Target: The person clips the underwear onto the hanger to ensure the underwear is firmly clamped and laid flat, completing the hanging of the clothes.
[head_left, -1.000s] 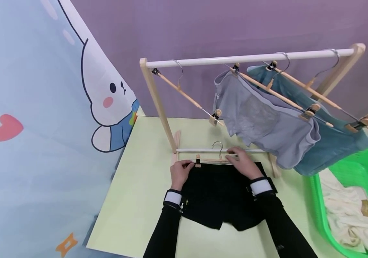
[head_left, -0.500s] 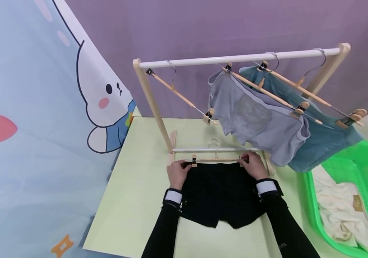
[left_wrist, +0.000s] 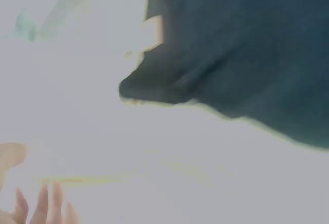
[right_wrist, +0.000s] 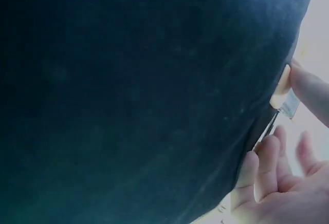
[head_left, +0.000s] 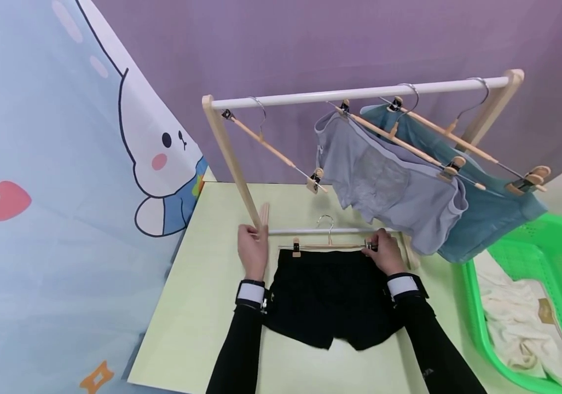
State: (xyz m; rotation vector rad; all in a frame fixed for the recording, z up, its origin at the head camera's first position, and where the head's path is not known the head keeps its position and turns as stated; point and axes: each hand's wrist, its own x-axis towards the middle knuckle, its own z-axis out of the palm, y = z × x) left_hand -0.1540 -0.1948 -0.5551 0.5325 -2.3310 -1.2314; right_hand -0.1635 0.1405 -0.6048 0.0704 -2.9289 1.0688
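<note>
Black shorts point(head_left: 332, 295) lie flat on the pale green bench point(head_left: 202, 317), waistband toward the drying rack point(head_left: 359, 93), so the band sits right under the wooden clip hanger point(head_left: 330, 245) laid along it. That rack spans the far half of the bench, and its white rail carries one bare hanger point(head_left: 271, 145), then grey shorts point(head_left: 389, 191) and teal shorts point(head_left: 492, 219) hung by clips, which suggests the black pair is being fastened the same way. A green basket point(head_left: 556, 257) at the right holds cream cloth point(head_left: 512, 317).

Smaller now: the right hand point(head_left: 386, 251) rests at the hanger's right clip point(head_left: 370, 246); in the right wrist view a thumb and fingers point(right_wrist: 267, 162) bracket the clip against the dark fabric, apparently pinching it. The left hand point(head_left: 253, 249) sits apart from the shorts, fingers at the rack's left foot point(head_left: 263, 216), probably steadying it; the left wrist view shows straight fingertips point(left_wrist: 43, 206), so it looks spread rather than gripping.
</note>
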